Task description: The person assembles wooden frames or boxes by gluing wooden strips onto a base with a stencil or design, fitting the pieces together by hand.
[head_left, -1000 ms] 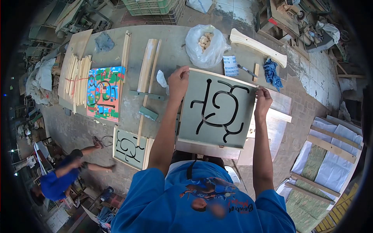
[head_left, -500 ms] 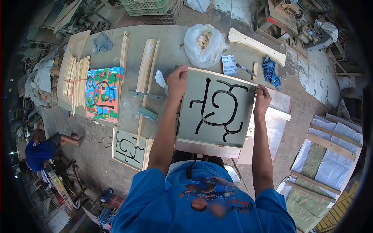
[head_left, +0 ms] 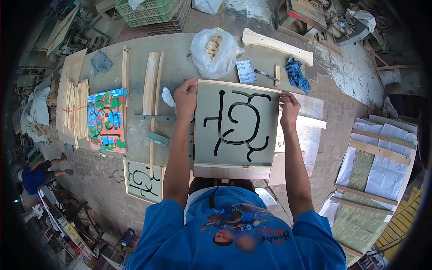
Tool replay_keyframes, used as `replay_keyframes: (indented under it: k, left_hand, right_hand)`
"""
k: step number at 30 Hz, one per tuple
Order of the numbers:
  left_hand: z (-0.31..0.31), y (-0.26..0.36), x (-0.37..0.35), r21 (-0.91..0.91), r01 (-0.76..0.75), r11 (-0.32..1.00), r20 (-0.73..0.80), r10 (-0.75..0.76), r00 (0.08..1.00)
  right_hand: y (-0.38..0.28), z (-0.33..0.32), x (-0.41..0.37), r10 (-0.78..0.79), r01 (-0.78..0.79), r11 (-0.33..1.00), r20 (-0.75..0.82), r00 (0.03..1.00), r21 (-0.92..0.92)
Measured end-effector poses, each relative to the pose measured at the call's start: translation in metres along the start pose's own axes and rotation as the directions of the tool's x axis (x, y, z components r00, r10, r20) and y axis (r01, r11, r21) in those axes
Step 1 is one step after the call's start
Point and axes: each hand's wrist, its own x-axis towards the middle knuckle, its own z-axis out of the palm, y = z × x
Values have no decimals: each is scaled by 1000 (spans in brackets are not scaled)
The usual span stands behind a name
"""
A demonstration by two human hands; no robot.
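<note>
The grey-green board (head_left: pixel 236 123) lay by the near edge of the surface (head_left: pixel 180 67), right of its middle, resting on pale wooden panels (head_left: pixel 310 135). The left hand (head_left: pixel 186 96) had its grip closed over the board's far left corner. The right hand (head_left: pixel 289 108) had its grip pinched on the far right corner, where a thin pale strip ran along the far edge. The board looked flat, stiff and fairly light. Its black curving slots probably weakened the middle, so the outer edges and corners seemed the safest hold. A painted board (head_left: pixel 107 119) lay toward the left edge.
</note>
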Motion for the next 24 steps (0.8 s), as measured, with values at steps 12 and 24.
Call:
replay_keyframes:
  k: [12, 24]
  left_hand:
    - [-1, 2, -2, -11, 8, 1000, 8, -8, 1000]
    - [-2, 17, -5, 102, 8, 995, 41, -12, 999]
  right_hand:
    - [-6, 4, -5, -5, 5, 1000, -25, 1000, -19]
    - [-22, 5, -11, -3, 5, 992, 13, 1000, -128]
